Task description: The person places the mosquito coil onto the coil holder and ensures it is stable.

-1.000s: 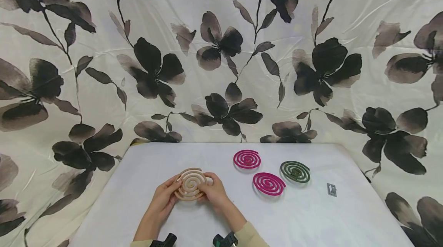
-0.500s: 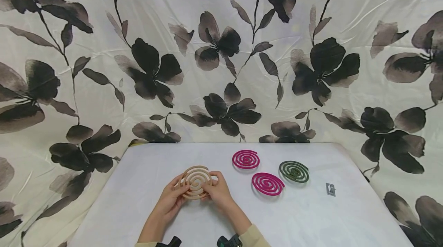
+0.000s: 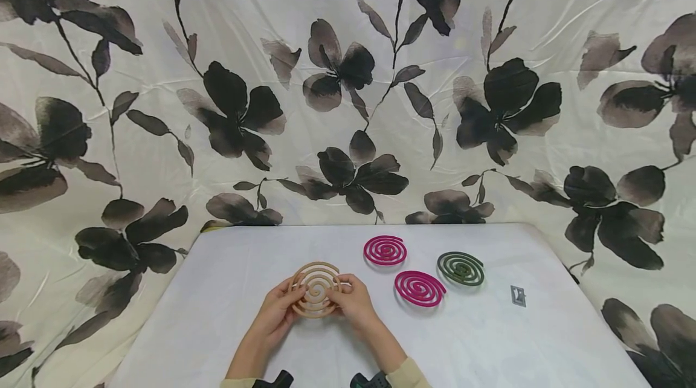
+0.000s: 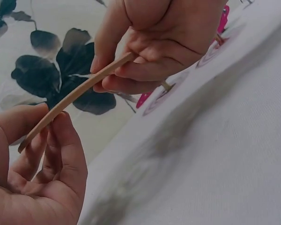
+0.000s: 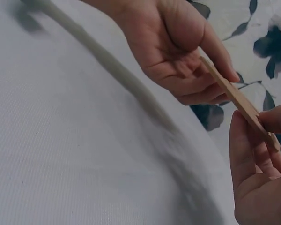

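Observation:
A tan spiral mosquito coil (image 3: 316,280) is held up over the table between both hands in the head view. My left hand (image 3: 276,314) pinches its left edge, thumb on the near face and fingers behind. On the opposite edge, my right hand (image 3: 356,304) pinches it the same way. Seen edge-on in the left wrist view, the coil (image 4: 77,93) is thin and slightly bowed, with the left hand (image 4: 42,173) at its lower end. The right wrist view has the right hand (image 5: 262,164) gripping the near end of the coil (image 5: 234,96).
Right of the hands lie two pink coils (image 3: 385,251) (image 3: 420,289) and a dark green coil (image 3: 460,269). Farther right is a small flat metal piece (image 3: 518,296). A white cloth covers the table (image 3: 478,345); a floral curtain (image 3: 348,122) hangs behind it.
Both hands have shifted a little to the right with the tan coil, which stays pinched between them. The coils and the metal piece on the table have stayed put.

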### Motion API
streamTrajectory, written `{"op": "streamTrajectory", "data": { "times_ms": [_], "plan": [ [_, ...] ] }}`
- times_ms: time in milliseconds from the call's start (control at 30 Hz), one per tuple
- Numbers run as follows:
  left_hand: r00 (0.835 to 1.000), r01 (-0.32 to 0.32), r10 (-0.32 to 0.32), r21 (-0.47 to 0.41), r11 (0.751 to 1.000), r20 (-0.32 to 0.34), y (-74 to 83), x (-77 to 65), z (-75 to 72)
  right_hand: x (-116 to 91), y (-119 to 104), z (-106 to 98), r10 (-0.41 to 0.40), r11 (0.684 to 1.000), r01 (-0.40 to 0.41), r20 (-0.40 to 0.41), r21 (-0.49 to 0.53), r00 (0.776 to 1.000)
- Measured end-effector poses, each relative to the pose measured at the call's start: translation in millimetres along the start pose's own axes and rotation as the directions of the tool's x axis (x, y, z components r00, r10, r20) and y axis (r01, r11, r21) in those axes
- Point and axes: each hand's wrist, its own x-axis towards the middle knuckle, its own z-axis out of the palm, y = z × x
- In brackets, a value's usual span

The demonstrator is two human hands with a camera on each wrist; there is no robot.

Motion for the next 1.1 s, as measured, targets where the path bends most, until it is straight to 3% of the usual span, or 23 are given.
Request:
{"op": "streamTrajectory", "data": {
  "times_ms": [600,1100],
  "plan": [
    [0.999,0.025,-0.023,-0.032,0.999,0.035,-14.2,5.8,22.6,-10.0,-8.4,-27.8,0.009,0.998,-0.006,-0.040,0.065,0.999],
    [0.994,0.030,-0.033,0.029,0.999,0.106,-21.8,12.2,43.9,-19.7,-18.1,-50.6,-0.007,0.999,0.010,-0.052,0.050,0.999]
  ]
}}
